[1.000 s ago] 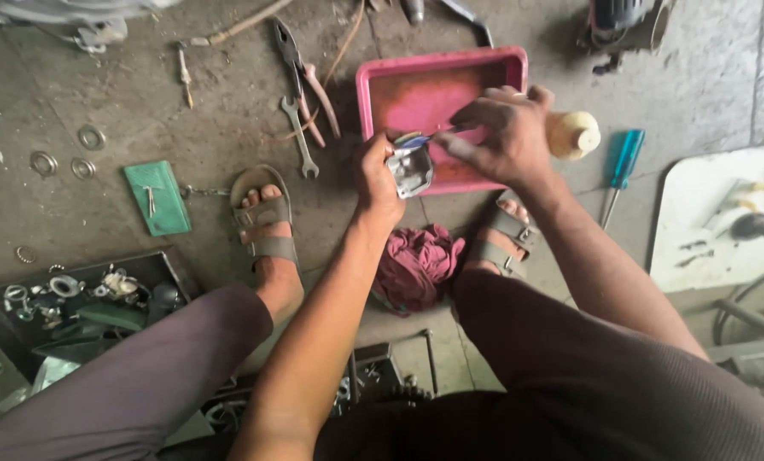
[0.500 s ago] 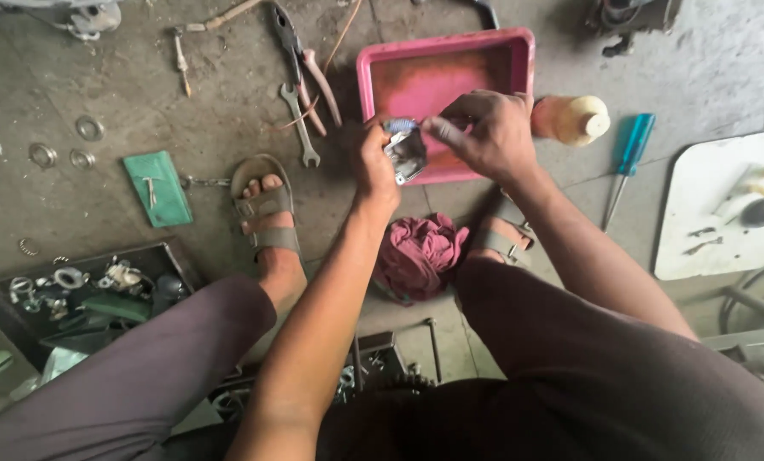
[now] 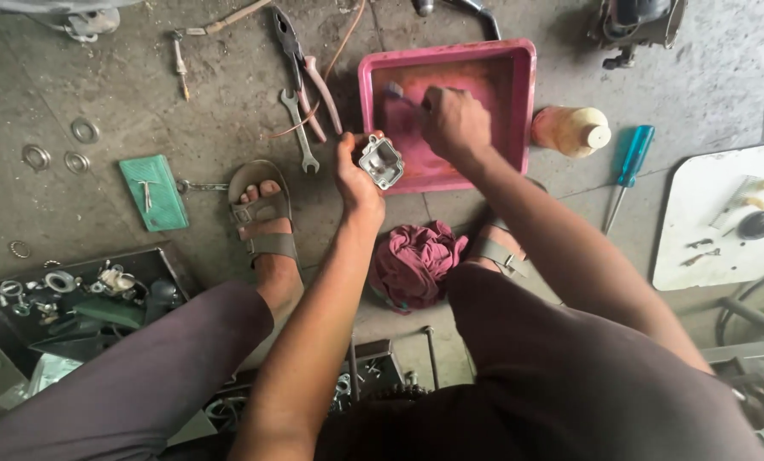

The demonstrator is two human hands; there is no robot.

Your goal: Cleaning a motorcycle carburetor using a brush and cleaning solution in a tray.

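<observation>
Left grip pinches one metal part, hollow facing up; right grip pinches one brush, angled upper-left, over one pink tray.

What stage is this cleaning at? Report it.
Done: nothing can be confirmed as finished. In hand: left hand holds a small metal housing; right hand dips a brush in the pink tray. Left: rag and wrench lie unused.

Both arms are bare to above the elbow, with no sleeves, rings or watch showing. The legs wear dark purplish-grey trousers. Each foot wears a grey strapped sandal with buckles, toes uncovered.
</observation>
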